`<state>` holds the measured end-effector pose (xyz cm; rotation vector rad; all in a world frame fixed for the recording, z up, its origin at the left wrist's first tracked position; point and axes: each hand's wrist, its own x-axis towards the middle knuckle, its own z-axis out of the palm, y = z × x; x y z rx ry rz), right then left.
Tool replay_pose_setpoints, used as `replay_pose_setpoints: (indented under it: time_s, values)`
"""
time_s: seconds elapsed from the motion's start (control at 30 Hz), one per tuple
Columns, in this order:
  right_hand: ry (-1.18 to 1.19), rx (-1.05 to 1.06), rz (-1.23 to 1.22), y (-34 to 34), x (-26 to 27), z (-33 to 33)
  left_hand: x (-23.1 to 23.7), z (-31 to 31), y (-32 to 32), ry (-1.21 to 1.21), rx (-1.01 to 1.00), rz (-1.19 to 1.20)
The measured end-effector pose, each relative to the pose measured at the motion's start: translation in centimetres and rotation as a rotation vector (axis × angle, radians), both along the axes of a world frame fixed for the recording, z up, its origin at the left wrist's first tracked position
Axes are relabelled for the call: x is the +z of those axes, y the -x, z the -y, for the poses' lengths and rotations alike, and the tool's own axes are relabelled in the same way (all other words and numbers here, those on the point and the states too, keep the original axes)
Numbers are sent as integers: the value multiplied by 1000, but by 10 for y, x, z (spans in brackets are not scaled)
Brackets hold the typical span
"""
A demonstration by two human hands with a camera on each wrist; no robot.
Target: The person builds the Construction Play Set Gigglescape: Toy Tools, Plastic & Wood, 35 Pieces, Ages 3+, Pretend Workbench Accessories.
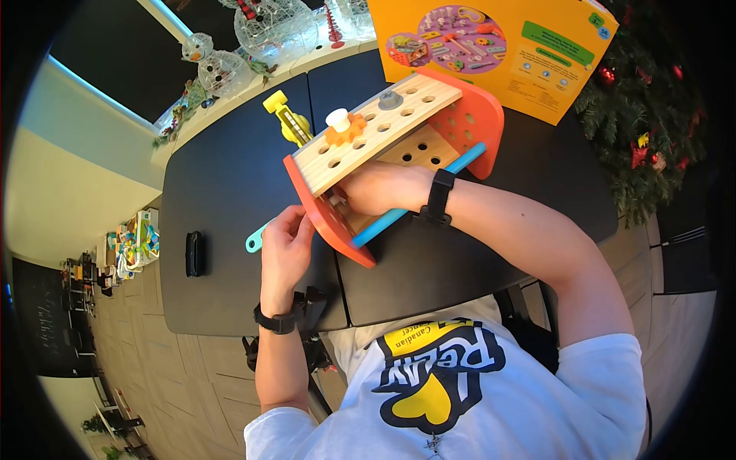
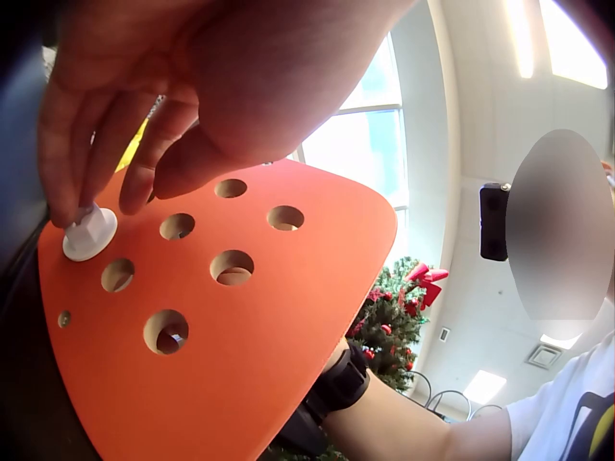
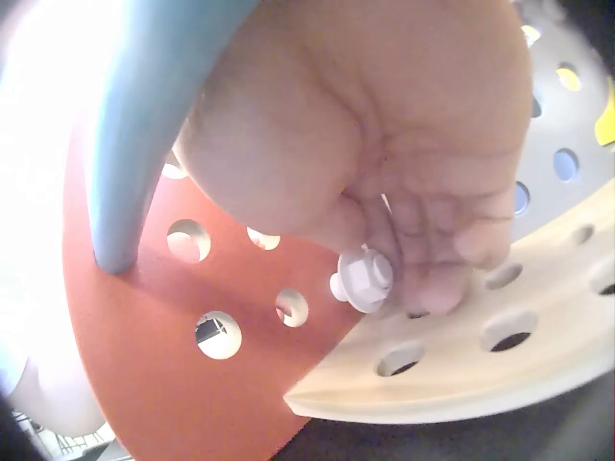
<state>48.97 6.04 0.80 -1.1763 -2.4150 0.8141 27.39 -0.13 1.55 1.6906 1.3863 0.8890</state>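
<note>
A wooden toy workbench (image 1: 376, 142) with orange side panels and a blue bar (image 1: 418, 195) lies tipped on the black table. My left hand (image 1: 285, 249) is at the outside of the near orange panel (image 2: 317, 259), its fingertips pinching a white hex bolt head (image 2: 90, 233) that sits against the panel. My right hand (image 1: 387, 188) reaches inside the bench, past the blue bar. There its thumb and curled fingers hold a white flanged hex piece (image 3: 365, 279) close to the orange panel's inner side. On the bench top sit an orange gear (image 1: 345, 132) with a white bolt and a grey bolt (image 1: 390, 100).
A teal strip (image 1: 254, 242) with a hole lies beside my left hand. Behind the bench stand a yellow toy tool (image 1: 290, 123) and a large yellow box (image 1: 506, 57). A black case (image 1: 195, 254) lies at the left of the table (image 1: 222, 192). A decorated tree (image 1: 644, 115) is at right.
</note>
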Motion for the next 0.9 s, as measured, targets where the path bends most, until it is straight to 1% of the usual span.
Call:
replay_pose_setpoints:
  time_s: [0.13,0.23,0.33,0.4,0.47,0.5,0.57,0.63,0.73,0.83,0.9]
  values:
    - [79,-68,58,2,7,0,-2,-1,1,-10,-11,20]
    - [73,-52,-26,-4,28,8,-8,-1,4,-11,-10,45]
    - [-80,58,-60,-8,23,9,-7,-1,4,-9,-15,34]
    - [118,12,-225,-6,26,12,-5,-1,3,-6,-7,23]
    - [201,-17,-308,-4,24,11,-4,0,2,-5,-5,15]
    - [184,-21,-310,-2,17,8,-4,-1,2,-6,-6,15]
    - [56,-6,-247,-1,10,5,-4,-1,2,-6,-6,15]
    - [-164,31,-119,-2,7,5,-4,-1,2,-3,-4,19]
    - [-82,19,-39,-3,12,5,-4,-1,1,-6,-11,31]
    - [-90,-19,-50,2,12,4,-4,0,2,-15,-12,26]
    - [-112,12,-48,-3,16,8,-5,-1,2,-9,-8,22]
